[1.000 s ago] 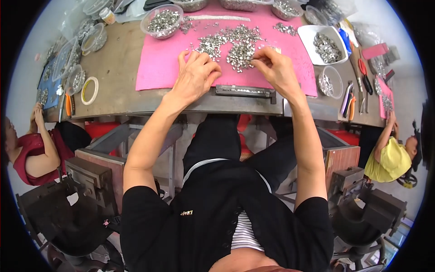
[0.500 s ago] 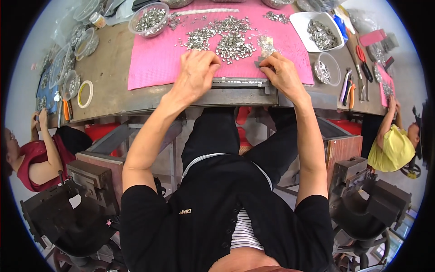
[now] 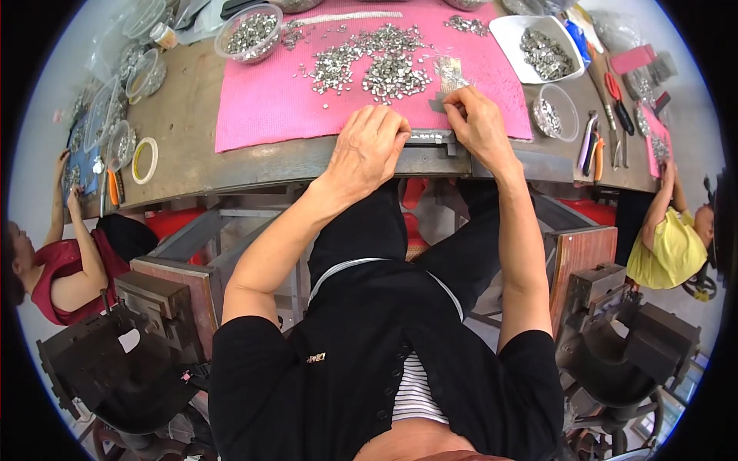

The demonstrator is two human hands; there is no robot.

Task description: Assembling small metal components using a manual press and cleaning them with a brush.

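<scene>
My left hand [image 3: 367, 147] is at the front edge of the pink mat, fingers curled in a pinch over a narrow metal rail [image 3: 415, 143]. Its fingertips are hidden, so whatever they hold does not show. A row of small silver metal pieces [image 3: 430, 136] lies along the rail, between my hands. My right hand [image 3: 480, 127] is closed near the rail's right end, thumb against fingers, beside a flat dark grey piece [image 3: 438, 104]. What it pinches is too small to make out. Beyond my hands, loose heaps of silver metal pieces [image 3: 396, 77] lie on the mat [image 3: 261, 107].
A clear bowl of metal pieces [image 3: 250, 34] stands back left, a white tray [image 3: 503, 34] back right. A small clear tub [image 3: 565, 104], pliers [image 3: 588, 146] and red-handled scissors [image 3: 613, 88] lie right; a tape roll [image 3: 145, 160] left. Two other people work at the sides.
My left hand has moved right along the mat's front edge, nearer my right hand, and now covers the rail's left part. My right hand has barely shifted. The left co-worker's hands have moved apart.
</scene>
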